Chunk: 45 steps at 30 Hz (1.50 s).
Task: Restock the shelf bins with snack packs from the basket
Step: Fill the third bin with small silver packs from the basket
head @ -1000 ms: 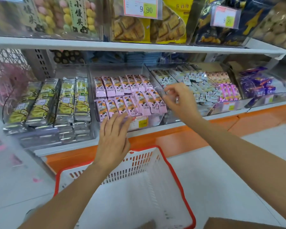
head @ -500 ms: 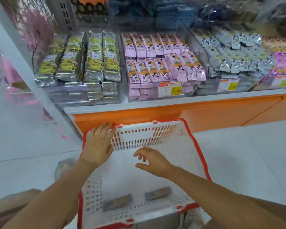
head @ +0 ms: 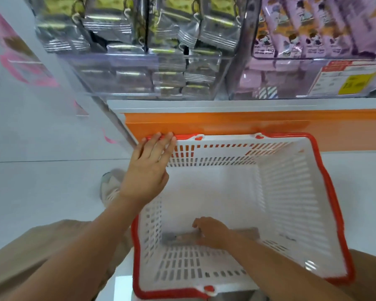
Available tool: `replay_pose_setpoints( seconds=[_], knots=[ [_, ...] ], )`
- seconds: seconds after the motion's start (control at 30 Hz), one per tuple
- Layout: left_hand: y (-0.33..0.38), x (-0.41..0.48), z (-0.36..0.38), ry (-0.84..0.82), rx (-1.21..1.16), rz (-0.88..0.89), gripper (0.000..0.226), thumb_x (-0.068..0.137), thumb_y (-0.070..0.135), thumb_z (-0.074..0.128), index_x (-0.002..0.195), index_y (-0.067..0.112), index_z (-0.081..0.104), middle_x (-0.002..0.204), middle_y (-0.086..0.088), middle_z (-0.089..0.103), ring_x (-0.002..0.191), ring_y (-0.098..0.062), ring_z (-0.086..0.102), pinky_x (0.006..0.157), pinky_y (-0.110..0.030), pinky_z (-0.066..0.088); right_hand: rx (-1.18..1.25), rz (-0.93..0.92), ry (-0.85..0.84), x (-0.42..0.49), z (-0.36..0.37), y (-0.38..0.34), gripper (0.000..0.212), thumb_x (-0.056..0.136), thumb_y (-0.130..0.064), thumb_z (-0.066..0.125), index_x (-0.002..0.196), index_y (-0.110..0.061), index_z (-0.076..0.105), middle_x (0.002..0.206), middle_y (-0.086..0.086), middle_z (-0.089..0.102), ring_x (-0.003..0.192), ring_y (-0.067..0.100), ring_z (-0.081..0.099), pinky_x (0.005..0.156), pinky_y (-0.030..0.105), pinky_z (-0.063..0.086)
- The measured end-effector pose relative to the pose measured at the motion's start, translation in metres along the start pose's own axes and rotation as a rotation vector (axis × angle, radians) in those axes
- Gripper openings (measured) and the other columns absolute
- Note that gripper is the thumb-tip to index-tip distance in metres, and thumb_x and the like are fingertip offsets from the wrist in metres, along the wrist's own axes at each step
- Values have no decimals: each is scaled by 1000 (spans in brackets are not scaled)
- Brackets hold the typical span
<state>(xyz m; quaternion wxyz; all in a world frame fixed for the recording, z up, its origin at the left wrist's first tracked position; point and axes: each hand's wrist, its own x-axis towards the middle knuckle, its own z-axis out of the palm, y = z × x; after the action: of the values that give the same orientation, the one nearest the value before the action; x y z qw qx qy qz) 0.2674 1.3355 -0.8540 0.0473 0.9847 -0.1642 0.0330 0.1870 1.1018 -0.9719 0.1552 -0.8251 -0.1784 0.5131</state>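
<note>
A grey snack pack lies on the basket floor near the closer wall, long axis left-right, blurred and half hidden under the right hand; whether that grip has closed on it I cannot tell. A second pack peeks out behind the wrist. The left hand lies flat over the far rim, fingers together. Since half a second ago the right hand has dropped to the packs.

Single head view, steeply downward, close above basket; shelf bins along top edge.
</note>
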Motion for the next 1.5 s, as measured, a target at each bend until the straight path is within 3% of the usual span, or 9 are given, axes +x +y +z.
replay_pose_setpoints(
  seconds=[0.1,0.23,0.43,0.73,0.9,1.07,1.2,1.3,1.5],
  knots=[
    [0,0,-1,-2,1,-6,80,83,15,65,155,12,28,159,-8,32,147,-29,27,121,-52,19,23,38,-27,9,7,-5,52,95,-39,57,137,-11,44,134,11,50,119,27,50,97,34,40],
    [0,0,-1,-12,6,-13,79,84,15,65,155,12,29,159,-7,32,147,-29,27,121,-51,20,-28,32,-32,18,10,-9,20,93,-28,60,90,-10,52,85,5,51,87,24,54,73,31,40],
    [-2,0,3,9,20,-10,82,82,13,66,155,12,29,159,-8,32,147,-29,27,121,-52,20,129,0,55,8,-8,-11,20,88,-24,64,93,-16,47,94,5,52,84,21,50,73,31,42],
    [8,0,-7,54,-14,120,62,85,20,57,144,7,46,151,-15,44,137,-36,42,114,-54,29,475,-65,568,-72,-113,-10,20,84,-29,74,94,-17,62,78,-7,58,67,7,53,62,19,44],
    [66,16,-40,70,-259,233,57,90,51,45,133,15,58,130,-6,61,117,-28,58,96,-42,46,644,-179,750,-126,-167,-26,14,86,-25,72,93,-19,61,91,12,67,76,19,62,67,26,48],
    [113,43,-84,228,-517,119,33,91,38,59,111,12,63,97,-2,67,86,-22,61,71,-33,43,780,-390,916,-196,-198,-42,13,91,-16,67,98,-7,61,82,8,66,70,11,60,66,23,49],
    [139,58,-126,195,-1006,-113,21,94,18,66,113,11,62,90,8,67,78,4,60,71,-16,47,734,-429,1001,-243,-206,-30,32,91,-21,67,119,-13,54,101,1,65,86,6,63,73,15,50],
    [160,66,-148,179,-1238,-159,23,95,11,63,117,9,62,99,1,71,88,-5,66,76,-14,50,551,-400,1004,-260,-203,-13,47,84,-25,75,124,-21,50,115,-3,62,102,8,62,83,21,52],
    [203,87,-186,204,-1371,-54,25,96,9,61,121,6,61,108,4,71,96,0,67,83,-16,52,508,-479,1173,-297,-214,-3,33,83,-15,76,110,-26,59,99,-9,66,86,5,62,75,21,49]
  ],
)
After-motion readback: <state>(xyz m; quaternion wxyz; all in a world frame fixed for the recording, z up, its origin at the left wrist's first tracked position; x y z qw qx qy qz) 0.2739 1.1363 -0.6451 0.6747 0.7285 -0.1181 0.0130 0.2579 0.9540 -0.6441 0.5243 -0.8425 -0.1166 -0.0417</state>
